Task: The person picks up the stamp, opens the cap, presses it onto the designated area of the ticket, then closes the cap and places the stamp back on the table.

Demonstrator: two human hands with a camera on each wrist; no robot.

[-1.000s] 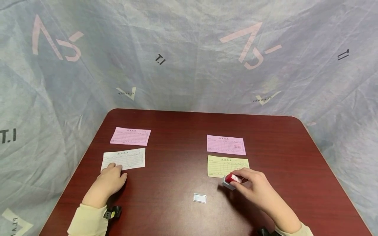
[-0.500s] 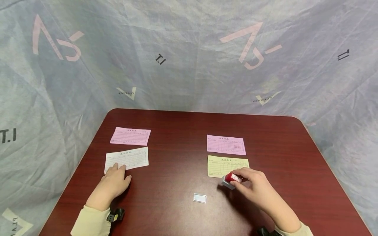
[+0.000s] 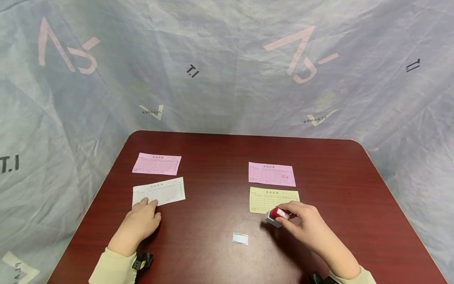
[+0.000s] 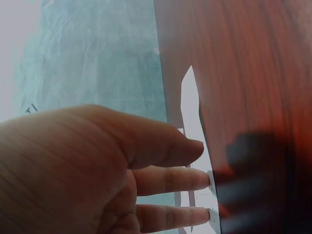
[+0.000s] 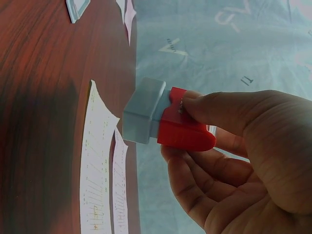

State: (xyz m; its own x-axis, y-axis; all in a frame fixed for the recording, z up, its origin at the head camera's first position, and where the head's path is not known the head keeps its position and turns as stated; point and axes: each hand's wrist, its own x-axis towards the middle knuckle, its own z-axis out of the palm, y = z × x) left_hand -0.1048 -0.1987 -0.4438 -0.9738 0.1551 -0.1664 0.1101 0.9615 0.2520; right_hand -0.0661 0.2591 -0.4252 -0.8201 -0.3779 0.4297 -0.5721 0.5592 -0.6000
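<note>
My left hand rests its extended fingertips on the lower edge of a white printed slip at the left of the table; in the left wrist view two fingers press the paper while the thumb stays above it. With thumb and fingers, my right hand pinches a red stamp with a grey base. In the head view the stamp is tilted and overlaps the lower edge of a yellow printed slip. Beyond that lies a pink slip bearing a small red mark.
Another pink slip lies behind the white one. A small grey-rimmed rectangular piece sits between the hands on the dark red table. Grey printed cloth hangs around the table's back and sides.
My left hand has slid rightward along the table, and the white slip has moved right with it. The right hand and the stamp have stayed almost still.
</note>
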